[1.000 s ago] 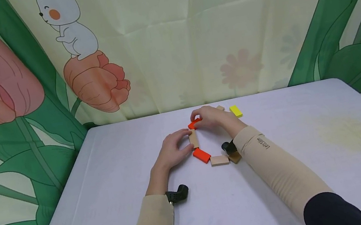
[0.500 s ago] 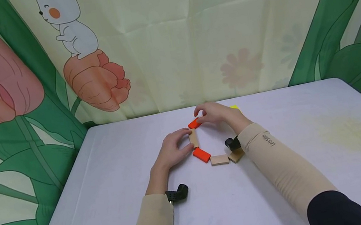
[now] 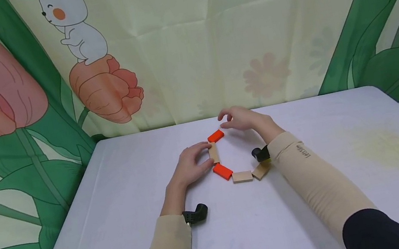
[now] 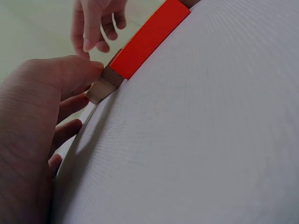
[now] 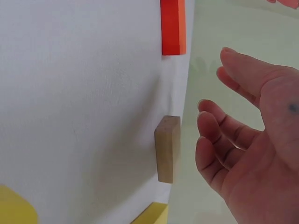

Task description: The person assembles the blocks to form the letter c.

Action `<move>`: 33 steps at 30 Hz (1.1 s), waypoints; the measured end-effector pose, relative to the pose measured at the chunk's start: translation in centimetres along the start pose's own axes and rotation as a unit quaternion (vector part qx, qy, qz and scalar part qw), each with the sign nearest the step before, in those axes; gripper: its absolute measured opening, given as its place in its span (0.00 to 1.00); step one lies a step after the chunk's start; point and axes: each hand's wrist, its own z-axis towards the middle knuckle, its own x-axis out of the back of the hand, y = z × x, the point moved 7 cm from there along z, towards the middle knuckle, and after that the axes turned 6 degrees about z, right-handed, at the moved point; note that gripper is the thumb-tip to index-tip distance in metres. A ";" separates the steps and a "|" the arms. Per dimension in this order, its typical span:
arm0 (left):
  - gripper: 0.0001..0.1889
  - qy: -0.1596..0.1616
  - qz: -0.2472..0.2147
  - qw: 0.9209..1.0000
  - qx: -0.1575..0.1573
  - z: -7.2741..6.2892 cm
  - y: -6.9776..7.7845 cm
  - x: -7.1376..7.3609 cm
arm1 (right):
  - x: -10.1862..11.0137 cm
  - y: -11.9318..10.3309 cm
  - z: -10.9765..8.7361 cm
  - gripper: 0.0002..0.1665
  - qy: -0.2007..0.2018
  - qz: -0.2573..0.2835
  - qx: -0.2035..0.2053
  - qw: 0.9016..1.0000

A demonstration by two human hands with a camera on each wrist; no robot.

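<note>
My left hand (image 3: 190, 165) holds a plain wooden block (image 3: 213, 152) between thumb and index finger, on the white table. The thumb also shows against the block's end in the left wrist view. A red-orange block (image 3: 215, 136) lies at its far end and another red-orange block (image 3: 223, 171) at its near end. My right hand (image 3: 241, 118) hovers beyond the far red-orange block with fingers loosely bent and nothing in them. In the right wrist view, a wooden block (image 5: 167, 149) lies near the right fingertips, apart from them.
The blocks form a curve: a pale wooden block (image 3: 242, 177) and a browner one (image 3: 261, 170) continue it at the near side. Two yellow blocks, one (image 5: 16, 207) large in view and another (image 5: 154, 214), show in the right wrist view. A printed curtain (image 3: 183, 70) hangs behind the table.
My right hand has let go of the far red-orange block and moved away up and to the right. The far yellow block is now hidden behind it. The left hand stays in place.
</note>
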 end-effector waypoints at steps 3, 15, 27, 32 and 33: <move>0.22 0.001 0.000 1.000 -0.003 0.0 0.0 0.0 | 0.3 0.4 0.0 0.23 0.006 0.010 -0.015 1.000; 0.22 0.004 -0.001 1.000 -0.011 0.0 0.1 0.0 | 1.9 2.1 -0.4 0.24 0.016 0.007 -0.010 1.000; 0.23 0.005 0.001 1.000 -0.011 -0.1 0.2 0.1 | 2.6 3.5 -0.9 0.23 0.009 -0.006 -0.026 1.000; 0.23 0.005 -0.001 1.000 -0.014 -0.1 0.3 0.1 | 2.3 3.9 -1.1 0.22 0.000 0.003 -0.044 0.999; 0.23 0.005 -0.002 1.000 -0.015 -0.1 0.3 0.1 | 2.2 4.0 -1.1 0.22 -0.001 0.003 -0.046 0.999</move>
